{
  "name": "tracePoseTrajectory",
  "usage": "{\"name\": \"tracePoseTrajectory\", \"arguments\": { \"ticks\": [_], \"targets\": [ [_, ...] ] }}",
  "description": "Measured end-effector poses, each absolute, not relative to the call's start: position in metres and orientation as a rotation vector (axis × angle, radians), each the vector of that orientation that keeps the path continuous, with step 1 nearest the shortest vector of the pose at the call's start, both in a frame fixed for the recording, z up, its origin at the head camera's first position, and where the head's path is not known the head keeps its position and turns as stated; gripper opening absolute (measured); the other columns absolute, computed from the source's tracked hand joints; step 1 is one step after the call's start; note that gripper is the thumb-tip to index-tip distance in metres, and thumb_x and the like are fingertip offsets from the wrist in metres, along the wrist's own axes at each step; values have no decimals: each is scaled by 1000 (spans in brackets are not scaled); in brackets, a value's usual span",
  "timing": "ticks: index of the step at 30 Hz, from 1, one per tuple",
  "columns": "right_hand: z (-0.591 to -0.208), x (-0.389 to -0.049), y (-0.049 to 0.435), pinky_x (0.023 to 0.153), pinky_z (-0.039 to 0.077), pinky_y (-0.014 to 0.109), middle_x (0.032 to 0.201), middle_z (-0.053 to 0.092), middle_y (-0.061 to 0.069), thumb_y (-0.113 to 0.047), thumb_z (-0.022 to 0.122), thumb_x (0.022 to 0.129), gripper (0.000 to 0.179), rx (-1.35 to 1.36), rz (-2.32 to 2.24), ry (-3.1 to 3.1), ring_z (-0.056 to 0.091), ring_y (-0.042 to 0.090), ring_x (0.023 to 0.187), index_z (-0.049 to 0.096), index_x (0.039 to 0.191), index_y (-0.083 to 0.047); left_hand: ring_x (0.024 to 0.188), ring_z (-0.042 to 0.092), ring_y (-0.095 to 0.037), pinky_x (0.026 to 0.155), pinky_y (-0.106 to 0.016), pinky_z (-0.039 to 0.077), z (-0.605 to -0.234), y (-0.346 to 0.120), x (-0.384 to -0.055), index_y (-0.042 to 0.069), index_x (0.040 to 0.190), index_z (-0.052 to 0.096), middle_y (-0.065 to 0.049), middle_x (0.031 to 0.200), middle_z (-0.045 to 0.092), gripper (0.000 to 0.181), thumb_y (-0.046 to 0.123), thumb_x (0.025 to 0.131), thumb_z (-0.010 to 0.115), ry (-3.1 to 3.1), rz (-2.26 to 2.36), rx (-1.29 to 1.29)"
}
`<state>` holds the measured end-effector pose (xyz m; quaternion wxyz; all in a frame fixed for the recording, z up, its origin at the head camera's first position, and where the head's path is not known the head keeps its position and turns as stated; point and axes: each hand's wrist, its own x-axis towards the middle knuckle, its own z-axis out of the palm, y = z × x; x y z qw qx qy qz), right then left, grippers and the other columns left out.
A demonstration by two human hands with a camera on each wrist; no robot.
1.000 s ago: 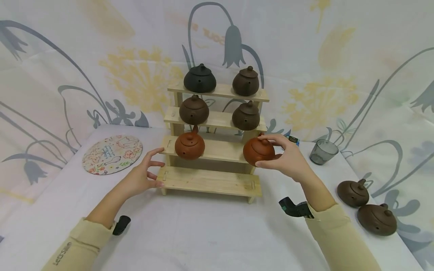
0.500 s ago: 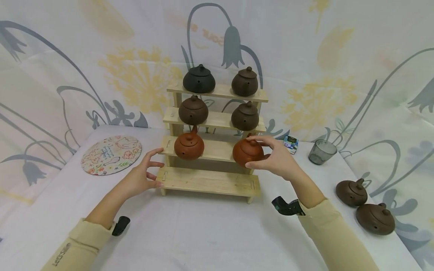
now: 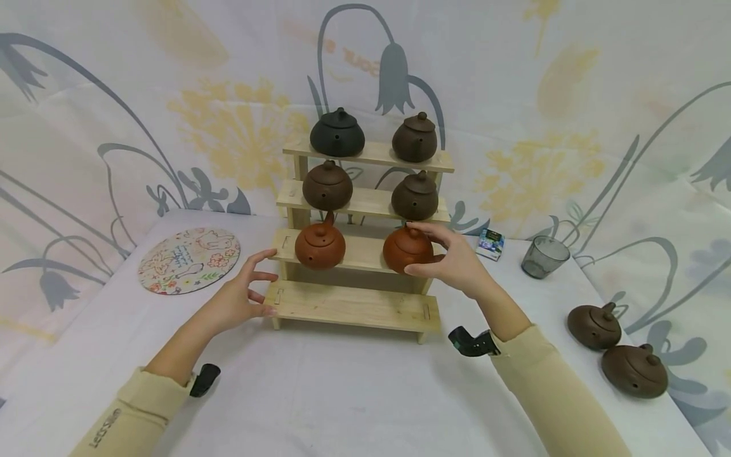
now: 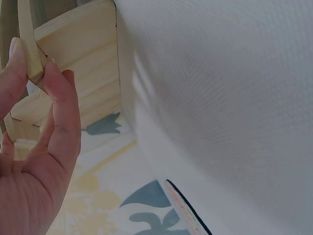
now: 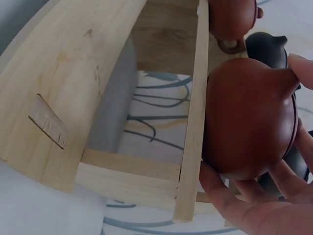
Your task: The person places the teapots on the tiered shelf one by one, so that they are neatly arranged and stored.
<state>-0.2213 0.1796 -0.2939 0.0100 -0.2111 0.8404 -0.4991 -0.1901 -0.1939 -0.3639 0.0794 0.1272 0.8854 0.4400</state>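
Note:
A reddish-brown clay teapot (image 3: 402,251) sits at the right end of the second step from the bottom of a wooden step stand (image 3: 354,308). My right hand (image 3: 454,260) grips it from the right, with fingers near the lid and thumb at its lower side. In the right wrist view the teapot (image 5: 244,117) is upright against the board, its spout toward the thumb. My left hand (image 3: 242,295) holds the stand's left end, finger and thumb pinching a board corner (image 4: 33,63) in the left wrist view. A matching reddish teapot (image 3: 320,247) stands on the same step's left.
Higher steps carry a black teapot (image 3: 337,134) and several dark brown teapots (image 3: 414,138). Two brown teapots (image 3: 634,371) lie at the table's right edge. Beyond are a grey glass (image 3: 544,257) and a small box (image 3: 490,244). A round patterned mat (image 3: 190,260) lies left.
My right hand has moved left with the reddish teapot, from beyond the step's right end onto the step. My left hand has stayed at the stand's left end.

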Motion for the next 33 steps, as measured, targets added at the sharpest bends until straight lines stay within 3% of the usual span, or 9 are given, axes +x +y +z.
{"name": "tracePoseTrajectory", "arguments": {
  "ticks": [5,12,24,33],
  "targets": [
    [-295,-218,183,89,45,35,133,45,9,-4,76,76,70,-677,-1633,2529,41,27,123,43,138,-6,83,60,-25,65,-35,48,-364,-194,-190,26,147,11,-23,130,49,103,-3,73,76,2659,1310,388],
    [-296,-206,201,94,40,44,140,40,9,-6,76,76,69,-700,-1627,2623,35,29,129,43,137,-6,84,60,-25,65,-35,48,-365,-194,-190,26,147,11,-23,130,49,102,-2,73,76,2658,1311,384],
    [-304,-179,240,87,45,25,138,41,7,-4,76,77,66,-627,-1647,2773,42,26,123,46,135,-8,85,60,-26,65,-35,48,-364,-195,-190,27,147,11,-22,131,49,102,-1,74,76,2652,1313,382],
    [-313,-163,264,84,46,21,135,44,6,0,74,77,63,-587,-1674,2843,46,4,115,47,134,-6,85,60,-27,64,-34,47,-364,-195,-188,27,147,12,-22,130,49,101,1,74,77,2657,1311,399]
  ]
}}
